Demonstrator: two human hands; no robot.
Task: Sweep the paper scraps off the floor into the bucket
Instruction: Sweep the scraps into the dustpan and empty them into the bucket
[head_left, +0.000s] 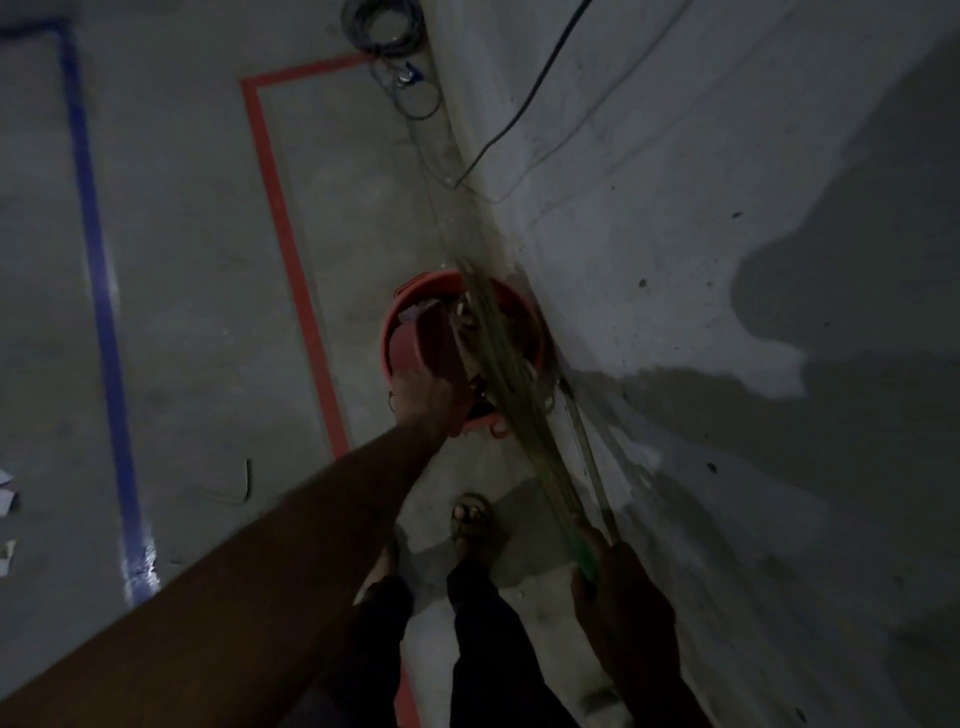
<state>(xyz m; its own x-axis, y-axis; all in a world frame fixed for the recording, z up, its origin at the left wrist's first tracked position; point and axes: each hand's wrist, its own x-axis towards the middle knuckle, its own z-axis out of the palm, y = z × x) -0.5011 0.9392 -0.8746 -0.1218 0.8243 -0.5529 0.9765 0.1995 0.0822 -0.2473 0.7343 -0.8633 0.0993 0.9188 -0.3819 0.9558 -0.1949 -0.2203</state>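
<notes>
A red bucket (524, 317) stands on the floor against the wall, with paper scraps (462, 312) inside it. My left hand (423, 397) holds a red dustpan (421, 338) tilted over the bucket's mouth. My right hand (621, 592) grips the green handle of a straw broom (511, 384), whose bristles stretch across the bucket. A few white paper scraps (8, 493) lie on the floor at the far left edge.
A grey wall (727, 260) runs along the right with a black cable (524, 98) hanging on it. Coiled cables (384, 26) lie at the top. Red tape (291, 244) and blue tape (98, 260) mark the floor. My feet (470, 517) stand below the bucket.
</notes>
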